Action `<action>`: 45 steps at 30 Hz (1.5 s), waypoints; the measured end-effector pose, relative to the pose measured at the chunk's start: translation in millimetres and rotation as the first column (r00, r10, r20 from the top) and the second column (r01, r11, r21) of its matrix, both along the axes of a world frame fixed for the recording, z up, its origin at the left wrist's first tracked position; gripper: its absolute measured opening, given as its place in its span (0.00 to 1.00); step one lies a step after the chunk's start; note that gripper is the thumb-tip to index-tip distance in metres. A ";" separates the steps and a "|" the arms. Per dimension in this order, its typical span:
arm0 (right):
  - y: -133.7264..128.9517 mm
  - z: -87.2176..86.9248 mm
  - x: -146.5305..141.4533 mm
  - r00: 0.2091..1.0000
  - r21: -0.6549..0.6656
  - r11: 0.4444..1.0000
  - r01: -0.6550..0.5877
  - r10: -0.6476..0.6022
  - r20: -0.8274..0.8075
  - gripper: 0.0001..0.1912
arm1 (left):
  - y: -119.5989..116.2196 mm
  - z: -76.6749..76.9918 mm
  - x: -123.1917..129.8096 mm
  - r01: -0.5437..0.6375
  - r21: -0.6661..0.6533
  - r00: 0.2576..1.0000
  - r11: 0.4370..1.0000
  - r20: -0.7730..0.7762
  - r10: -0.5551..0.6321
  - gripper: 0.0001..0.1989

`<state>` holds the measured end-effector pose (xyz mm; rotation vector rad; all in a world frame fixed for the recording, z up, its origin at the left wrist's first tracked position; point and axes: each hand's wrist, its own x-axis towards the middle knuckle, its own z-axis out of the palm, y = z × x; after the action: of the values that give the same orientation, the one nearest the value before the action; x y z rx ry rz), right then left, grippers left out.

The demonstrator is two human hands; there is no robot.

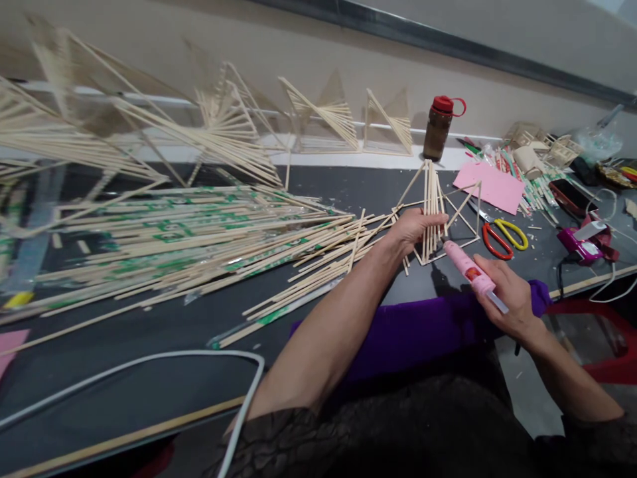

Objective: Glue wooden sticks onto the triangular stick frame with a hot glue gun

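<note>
- Stick frame point(432, 189) is standing just left of the scissors point(492, 224), on the surface point(169, 325).
- Left grip point(413, 226) is pinching its sticks; slackening could be skewing them.
- Right grip point(505, 292) is wrapping round the glue gun point(465, 264), left of and nearer than the scissors; its tip, if hot, could be burning left fingers.

Beyond the left hand point(415, 228), a dark strip point(423, 36) crossed a pale wall point(388, 66). A dark table point(164, 382) spread under both. Grey floor point(528, 385) showed below the right hand point(506, 292), a red chair point(610, 368) to its right.
</note>
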<state>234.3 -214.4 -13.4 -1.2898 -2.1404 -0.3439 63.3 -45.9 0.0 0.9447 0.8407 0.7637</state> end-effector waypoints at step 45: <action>-1.1 -7.9 -19.9 0.956 0.142 0.976 0.165 -0.194 0.219 0.19 | -1.0 -1.6 0.7 0.002 0.003 1.000 1.000 0.016 -0.002 0.08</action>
<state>214.4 -215.5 -21.2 -1.4363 -2.1551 -0.7227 63.9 -46.9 -1.6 0.9406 0.8245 0.7698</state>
